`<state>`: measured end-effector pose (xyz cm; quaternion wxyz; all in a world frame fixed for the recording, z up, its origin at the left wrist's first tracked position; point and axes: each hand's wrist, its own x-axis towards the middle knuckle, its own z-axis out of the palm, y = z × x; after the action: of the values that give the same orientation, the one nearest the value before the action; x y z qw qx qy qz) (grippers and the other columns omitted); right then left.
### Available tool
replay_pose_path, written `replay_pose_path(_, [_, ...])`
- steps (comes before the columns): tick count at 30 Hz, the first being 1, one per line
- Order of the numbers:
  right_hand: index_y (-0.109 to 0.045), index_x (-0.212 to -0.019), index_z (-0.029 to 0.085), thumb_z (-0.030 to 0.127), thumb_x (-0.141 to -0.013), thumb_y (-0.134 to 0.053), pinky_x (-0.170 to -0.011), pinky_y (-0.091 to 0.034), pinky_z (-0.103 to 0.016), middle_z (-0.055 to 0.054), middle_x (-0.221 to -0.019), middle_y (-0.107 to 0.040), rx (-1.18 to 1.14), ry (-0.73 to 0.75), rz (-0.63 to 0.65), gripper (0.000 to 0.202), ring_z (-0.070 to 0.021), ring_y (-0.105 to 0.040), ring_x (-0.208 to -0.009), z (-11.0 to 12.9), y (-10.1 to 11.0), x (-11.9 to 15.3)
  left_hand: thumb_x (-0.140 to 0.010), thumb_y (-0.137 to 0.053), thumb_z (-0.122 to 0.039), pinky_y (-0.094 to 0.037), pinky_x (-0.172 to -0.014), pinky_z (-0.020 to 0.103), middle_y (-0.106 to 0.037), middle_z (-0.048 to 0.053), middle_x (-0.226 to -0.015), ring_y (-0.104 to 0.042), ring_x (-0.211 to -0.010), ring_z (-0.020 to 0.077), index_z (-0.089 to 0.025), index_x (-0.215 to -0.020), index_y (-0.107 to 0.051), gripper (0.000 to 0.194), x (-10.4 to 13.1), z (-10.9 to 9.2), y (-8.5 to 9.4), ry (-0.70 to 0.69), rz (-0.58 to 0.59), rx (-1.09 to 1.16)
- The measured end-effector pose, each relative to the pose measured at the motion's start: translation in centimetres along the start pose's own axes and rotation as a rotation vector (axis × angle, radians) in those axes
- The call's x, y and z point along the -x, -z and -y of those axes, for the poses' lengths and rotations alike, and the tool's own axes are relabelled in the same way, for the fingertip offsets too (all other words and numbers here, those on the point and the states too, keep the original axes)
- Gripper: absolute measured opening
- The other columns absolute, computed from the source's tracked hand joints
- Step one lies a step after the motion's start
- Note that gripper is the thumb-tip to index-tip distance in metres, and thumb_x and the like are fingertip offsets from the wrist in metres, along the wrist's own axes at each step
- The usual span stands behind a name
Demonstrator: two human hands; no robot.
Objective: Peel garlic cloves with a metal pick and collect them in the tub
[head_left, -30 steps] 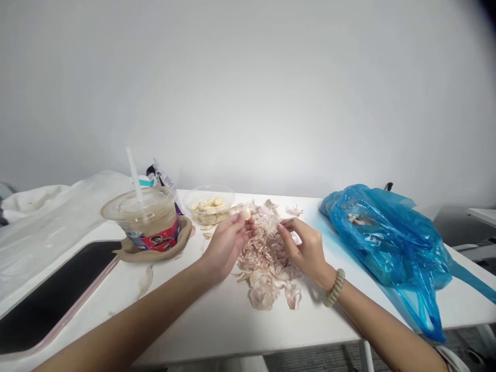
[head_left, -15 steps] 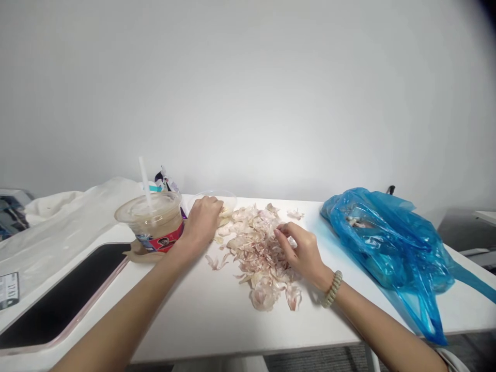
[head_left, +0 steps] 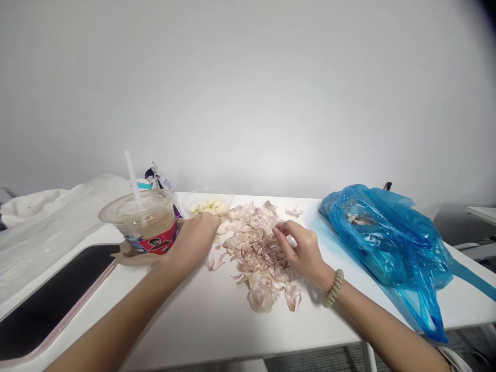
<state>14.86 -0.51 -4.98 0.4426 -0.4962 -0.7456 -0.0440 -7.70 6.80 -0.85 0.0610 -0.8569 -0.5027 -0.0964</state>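
Note:
A loose heap of garlic skins (head_left: 256, 253), papery and pinkish-white, lies mid-table. Behind its left end stands a clear plastic bowl (head_left: 187, 200) with peeled garlic cloves (head_left: 211, 206) in it. My left hand (head_left: 199, 235) is closed, knuckles up, just in front of the bowl; its fingertips and anything in them are hidden. Over the right side of the heap is my right hand (head_left: 300, 247), thumb and index finger brought together. Whatever lies in that pinch is too small to make out.
Left of my left hand, a drink cup with a straw (head_left: 145, 222) stands close to my wrist. A dark-screened tablet (head_left: 58, 299) lies at front left, beside clear plastic sheeting (head_left: 73, 217). A blue plastic bag (head_left: 387, 237) rests at the right.
My left hand has drawn back toward me from the bowl, uncovering the cloves inside. My right hand has hardly moved. The view has shifted slightly.

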Motion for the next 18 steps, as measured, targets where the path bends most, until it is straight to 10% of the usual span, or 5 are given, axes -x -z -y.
replay_pose_path(18, [-0.051,-0.076,0.019,0.024,-0.09,-0.044,-0.059,-0.042,-0.027,-0.004,-0.073,-0.062,-0.008,0.014,0.006,0.017,-0.0145,-0.056,-0.063,0.4,0.0,-0.1,-0.078,-0.041,-0.005,-0.045,-0.066,0.036,-0.067,0.017,-0.079,-0.065,-0.079,0.0295,-0.013,-0.072,-0.061,0.023,-0.2,-0.1,-1.8,0.044,0.086,-0.057])
